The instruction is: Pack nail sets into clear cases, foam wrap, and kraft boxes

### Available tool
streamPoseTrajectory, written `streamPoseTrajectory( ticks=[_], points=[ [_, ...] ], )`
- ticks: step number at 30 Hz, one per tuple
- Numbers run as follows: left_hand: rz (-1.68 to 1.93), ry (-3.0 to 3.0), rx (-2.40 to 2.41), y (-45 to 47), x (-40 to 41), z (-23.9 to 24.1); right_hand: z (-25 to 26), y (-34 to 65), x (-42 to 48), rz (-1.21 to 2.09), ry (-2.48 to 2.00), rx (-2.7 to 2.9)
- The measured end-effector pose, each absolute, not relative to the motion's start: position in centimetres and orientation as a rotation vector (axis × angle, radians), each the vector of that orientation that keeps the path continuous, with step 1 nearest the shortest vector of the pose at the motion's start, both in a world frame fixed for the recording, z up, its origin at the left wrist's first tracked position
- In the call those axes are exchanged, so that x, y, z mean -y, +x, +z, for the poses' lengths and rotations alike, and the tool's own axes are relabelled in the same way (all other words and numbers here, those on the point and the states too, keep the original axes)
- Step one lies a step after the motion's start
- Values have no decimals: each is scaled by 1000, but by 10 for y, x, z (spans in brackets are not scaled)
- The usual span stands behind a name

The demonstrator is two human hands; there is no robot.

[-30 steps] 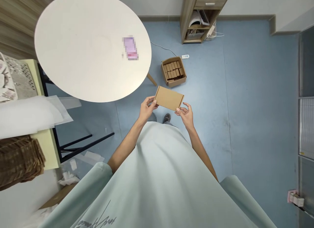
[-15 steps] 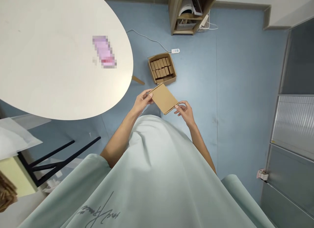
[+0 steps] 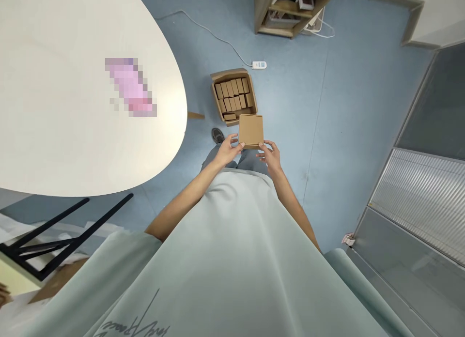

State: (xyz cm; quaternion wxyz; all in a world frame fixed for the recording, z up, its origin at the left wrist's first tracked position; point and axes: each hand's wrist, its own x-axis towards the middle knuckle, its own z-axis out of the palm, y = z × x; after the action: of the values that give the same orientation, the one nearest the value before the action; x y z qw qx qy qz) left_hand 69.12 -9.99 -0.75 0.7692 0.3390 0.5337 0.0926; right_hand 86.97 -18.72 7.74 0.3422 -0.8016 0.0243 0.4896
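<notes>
A small flat cardboard box [image 3: 251, 129] is held out in front of my body, its lid face up and closed. My left hand [image 3: 230, 149] grips its near left corner, thumb along the near edge. At the near right corner my right hand [image 3: 269, 154] holds it, with the thumb on the edge and some fingers spread below. Just beyond, on the floor, stands an open carton [image 3: 235, 75] with rows of similar small boxes [image 3: 232, 103] packed upright inside. The held box overlaps the carton's near right corner in view.
A white round table [image 3: 90, 158] fills the left, with a blurred pink item [image 3: 131, 87] on it. A white power strip [image 3: 259, 65] with its cord lies past the carton. A wooden shelf [image 3: 279, 33] stands at the back; a black metal frame [image 3: 72, 245] is lower left.
The flat box has turned from a slanted position to nearly square with me, and both hands now hold its near corners. My left hand moved right. The view has shifted, showing a shoe.
</notes>
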Motion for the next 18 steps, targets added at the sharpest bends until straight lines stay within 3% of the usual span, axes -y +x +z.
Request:
streamPoseTrajectory(
  ticks=[10, 18],
  points=[
    [243, 844, -1479, 756, 88, -87, -28, 949, 122, 1564, -2170, -92],
    [119, 829, -1705, 812, 86, -185, -156, 986, 90, 1672, -2327, 53]
  ],
)
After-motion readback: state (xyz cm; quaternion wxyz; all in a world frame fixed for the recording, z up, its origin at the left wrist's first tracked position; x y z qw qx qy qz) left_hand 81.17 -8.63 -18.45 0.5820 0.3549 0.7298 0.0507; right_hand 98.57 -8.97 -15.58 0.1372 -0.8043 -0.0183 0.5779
